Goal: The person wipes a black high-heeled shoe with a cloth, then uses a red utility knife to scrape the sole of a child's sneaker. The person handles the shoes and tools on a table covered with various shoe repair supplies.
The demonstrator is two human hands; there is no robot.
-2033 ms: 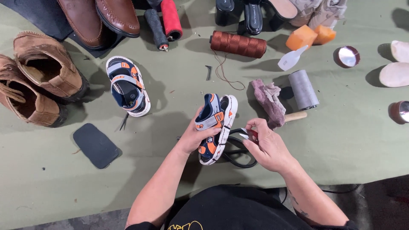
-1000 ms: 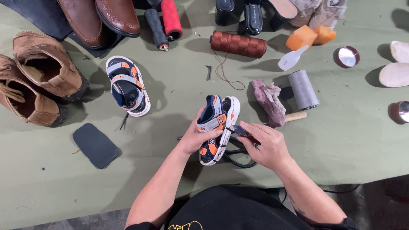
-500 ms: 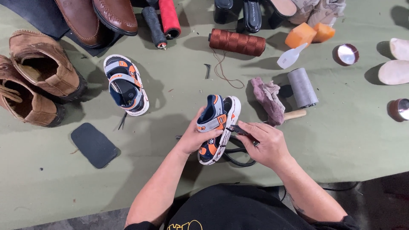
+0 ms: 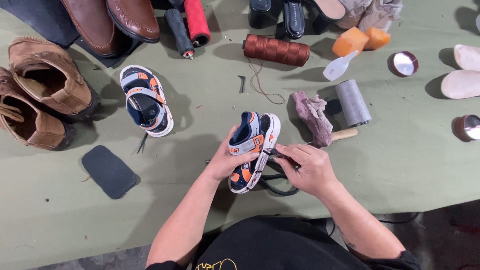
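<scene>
Near the table's near edge, the left hand [image 4: 227, 161] clamps the small navy, grey and orange child's sandal [image 4: 252, 150] tilted on its side, exposing its sole edge to the thin dark tool [image 4: 281, 156] pinched in the right hand [image 4: 307, 170].

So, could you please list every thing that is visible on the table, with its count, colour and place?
sandal in hand: 1, navy, grey and orange, centre
second sandal: 1, same colours, left of centre
suede boots: 2, tan, far left
leather shoes: 2, brown, top left
rubber pad: 1, black, lower left
thread spools: brown, red, black, grey, along the top and right
rag: 1, pinkish, right of centre
sponges: 2, orange, top right
tins: 2, round, right
pale soles: 2, cream, far right
table: green
left hand: holds the sandal
right hand: fingers pinch a thin dark tool against the sandal
</scene>
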